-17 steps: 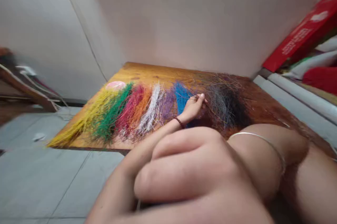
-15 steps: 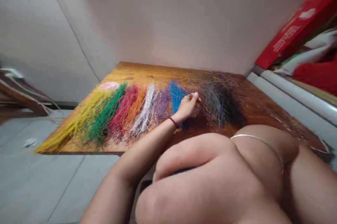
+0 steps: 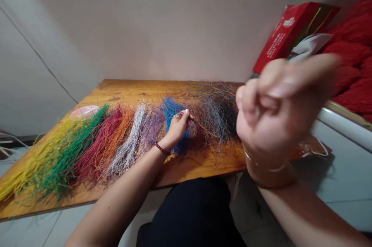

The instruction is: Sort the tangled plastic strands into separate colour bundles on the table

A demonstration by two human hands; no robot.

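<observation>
My left hand (image 3: 179,125), with a dark beaded bracelet at its wrist, pinches thin strands (image 3: 200,126) over the wooden table (image 3: 186,173). Just beneath and beside it lies a bundle of blue strands (image 3: 171,111). To its right are grey strands (image 3: 213,117) and black strands (image 3: 229,117). Close to the camera, my right hand (image 3: 276,111) is raised with its fingers curled, blurred by motion. Whatever it may hold cannot be made out. Leftward along the table lie purple (image 3: 152,125), white (image 3: 128,146), orange (image 3: 117,138), red (image 3: 97,148), green (image 3: 72,156) and yellow bundles (image 3: 43,154).
A pink round item (image 3: 85,111) sits behind the yellow and green bundles. Against the wall at right stands a red box (image 3: 280,36), near red fluffy fabric (image 3: 351,72). My dark-clothed knee (image 3: 197,212) is below the table's front edge.
My right hand has lifted away from low in front of the camera and moved right, uncovering my knee. My left hand keeps its pinch. The view has shifted to the right.
</observation>
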